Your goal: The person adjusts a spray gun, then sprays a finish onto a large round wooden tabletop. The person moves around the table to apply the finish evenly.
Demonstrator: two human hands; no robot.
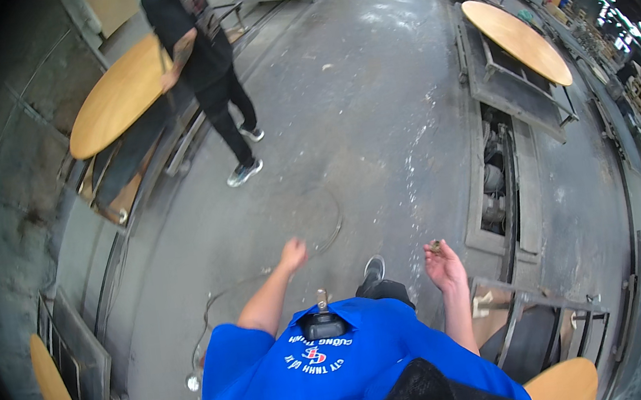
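My left hand (293, 256) hangs out ahead on the left, above the grey floor, its fingers curled in and slightly blurred. Nothing shows in it. On the right, my right hand (446, 271) is turned palm up, with thumb and fingers around a small brownish piece (435, 247). That piece is too small to name. Both hands are well apart from the tabletops and machinery around me.
A thin hose (337, 226) loops across the floor near my left hand. A co-worker in black (197, 56) stands by an oval wooden tabletop (115, 97) at the far left. Another tabletop (517, 42) rests on a stand at right, beyond a floor channel with machinery (494, 176).
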